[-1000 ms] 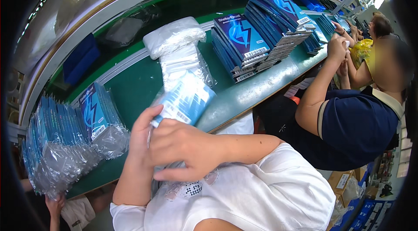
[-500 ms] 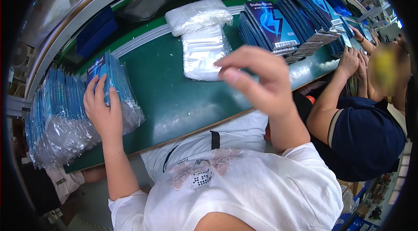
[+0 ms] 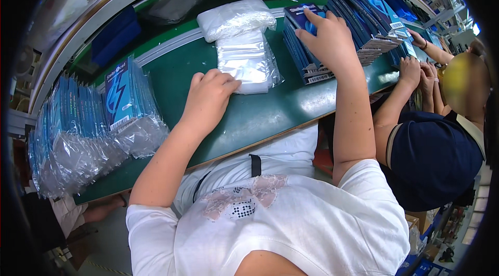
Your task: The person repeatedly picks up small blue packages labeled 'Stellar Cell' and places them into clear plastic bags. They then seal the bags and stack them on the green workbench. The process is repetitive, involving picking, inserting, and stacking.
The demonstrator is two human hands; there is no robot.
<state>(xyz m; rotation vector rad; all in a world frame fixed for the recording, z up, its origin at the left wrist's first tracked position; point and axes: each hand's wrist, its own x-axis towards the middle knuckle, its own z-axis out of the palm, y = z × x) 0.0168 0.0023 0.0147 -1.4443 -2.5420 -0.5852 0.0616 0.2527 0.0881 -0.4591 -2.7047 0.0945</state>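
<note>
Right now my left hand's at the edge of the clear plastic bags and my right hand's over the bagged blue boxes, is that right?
Not quite: in the head view, your right hand is over unbagged blue boxes; the bagged ones stand farther left. Your left hand is indeed at the edge of the clear bags.

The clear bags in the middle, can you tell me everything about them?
The bags look like thin, shiny, see-through plastic, whitish where piled. They lie flat in a stack on the green table, loose at the right edge. A puffier white bundle lies at their far end. The left hand is at their near left corner, fingertips seemingly touching.
</note>
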